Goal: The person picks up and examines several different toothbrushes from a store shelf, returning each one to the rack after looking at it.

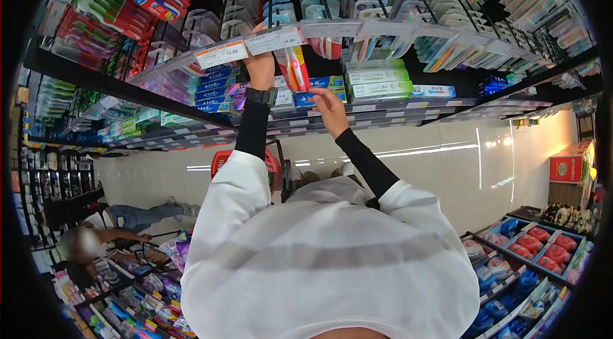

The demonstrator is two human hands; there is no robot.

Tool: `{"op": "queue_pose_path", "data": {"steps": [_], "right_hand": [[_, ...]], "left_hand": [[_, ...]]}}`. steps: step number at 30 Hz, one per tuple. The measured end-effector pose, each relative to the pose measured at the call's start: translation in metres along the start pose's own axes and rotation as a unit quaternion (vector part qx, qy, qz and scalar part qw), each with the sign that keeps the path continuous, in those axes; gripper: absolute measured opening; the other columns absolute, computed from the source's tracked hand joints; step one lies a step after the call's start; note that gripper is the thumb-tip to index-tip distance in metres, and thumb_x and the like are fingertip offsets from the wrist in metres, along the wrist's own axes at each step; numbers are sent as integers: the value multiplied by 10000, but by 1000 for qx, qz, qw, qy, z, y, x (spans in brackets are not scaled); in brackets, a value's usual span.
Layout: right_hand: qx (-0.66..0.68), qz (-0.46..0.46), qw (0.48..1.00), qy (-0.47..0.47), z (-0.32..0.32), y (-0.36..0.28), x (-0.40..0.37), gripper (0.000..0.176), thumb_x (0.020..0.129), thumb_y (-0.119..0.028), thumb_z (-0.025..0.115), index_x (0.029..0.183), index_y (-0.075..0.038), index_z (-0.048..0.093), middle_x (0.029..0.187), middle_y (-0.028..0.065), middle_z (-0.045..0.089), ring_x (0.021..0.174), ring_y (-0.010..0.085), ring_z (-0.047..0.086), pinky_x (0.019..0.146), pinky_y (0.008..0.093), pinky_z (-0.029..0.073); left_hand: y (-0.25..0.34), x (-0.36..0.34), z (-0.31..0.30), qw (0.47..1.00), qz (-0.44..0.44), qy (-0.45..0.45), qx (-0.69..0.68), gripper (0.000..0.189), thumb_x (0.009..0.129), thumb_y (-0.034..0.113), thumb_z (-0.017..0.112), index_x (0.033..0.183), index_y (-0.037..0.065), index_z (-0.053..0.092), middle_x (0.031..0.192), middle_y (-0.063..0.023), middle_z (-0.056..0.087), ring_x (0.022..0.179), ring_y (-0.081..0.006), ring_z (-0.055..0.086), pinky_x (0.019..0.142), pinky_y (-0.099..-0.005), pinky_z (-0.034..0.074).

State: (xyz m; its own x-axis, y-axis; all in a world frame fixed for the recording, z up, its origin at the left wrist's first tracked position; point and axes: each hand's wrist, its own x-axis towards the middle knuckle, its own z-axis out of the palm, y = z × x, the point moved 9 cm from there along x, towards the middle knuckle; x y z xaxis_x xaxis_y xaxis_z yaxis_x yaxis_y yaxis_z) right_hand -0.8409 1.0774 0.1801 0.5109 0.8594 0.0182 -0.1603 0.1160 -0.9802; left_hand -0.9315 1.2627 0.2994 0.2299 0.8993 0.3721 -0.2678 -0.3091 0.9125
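Note:
Hanging toothbrush packs fill the shelf hooks at the top of the view. My left hand (260, 69) reaches up behind the price label strip (220, 54), and its fingertips are mostly hidden there. Close beside it hangs a red and orange toothbrush pack (295, 69), tilted below the strip. My right hand (329, 111) is at the lower end of this pack, thumb and forefinger near its bottom edge, fingers partly spread. Behind the hands lie blue toothpaste boxes (327, 83) and green and white boxes (378, 80).
Below the shelf, a red basket (273, 170) stands near my body. Another person (121, 221) is at the left by the lower shelves. A red carton (570, 163) is at the far right. Shelves of bottles (504, 269) are at the lower right.

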Motion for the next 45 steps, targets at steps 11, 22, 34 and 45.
{"op": "queue_pose_path", "data": {"steps": [11,22,34,45], "right_hand": [[7,67,996,-50,-25,34,-18,182,918,-114,457,1060,-60,557,1064,43,598,907,149,614,706,238,480],[-18,166,986,-26,-113,99,-41,189,930,-172,446,1046,-91,570,1021,32,624,856,142,619,689,245,470],[-86,277,957,12,-150,172,-67,186,921,-151,424,1027,-98,568,995,27,623,826,138,620,671,251,463],[-350,112,930,-10,-80,177,-37,187,827,-63,512,1003,-65,575,937,69,628,790,203,620,667,323,485]], "left_hand": [[-75,-148,-80,967,-85,123,207,255,856,110,581,1079,9,512,957,-55,585,875,-124,543,747,-240,429],[-219,-396,-176,754,-300,-203,547,571,679,293,645,1166,50,472,1143,-244,487,1071,-409,465,881,-470,422],[-223,-378,-212,749,-334,-36,571,409,786,289,547,1099,25,548,942,-263,595,861,-432,574,782,-485,453],[-199,-330,-315,778,-287,-21,558,361,783,365,568,786,8,621,673,-245,587,690,-423,591,632,-506,465]]}}
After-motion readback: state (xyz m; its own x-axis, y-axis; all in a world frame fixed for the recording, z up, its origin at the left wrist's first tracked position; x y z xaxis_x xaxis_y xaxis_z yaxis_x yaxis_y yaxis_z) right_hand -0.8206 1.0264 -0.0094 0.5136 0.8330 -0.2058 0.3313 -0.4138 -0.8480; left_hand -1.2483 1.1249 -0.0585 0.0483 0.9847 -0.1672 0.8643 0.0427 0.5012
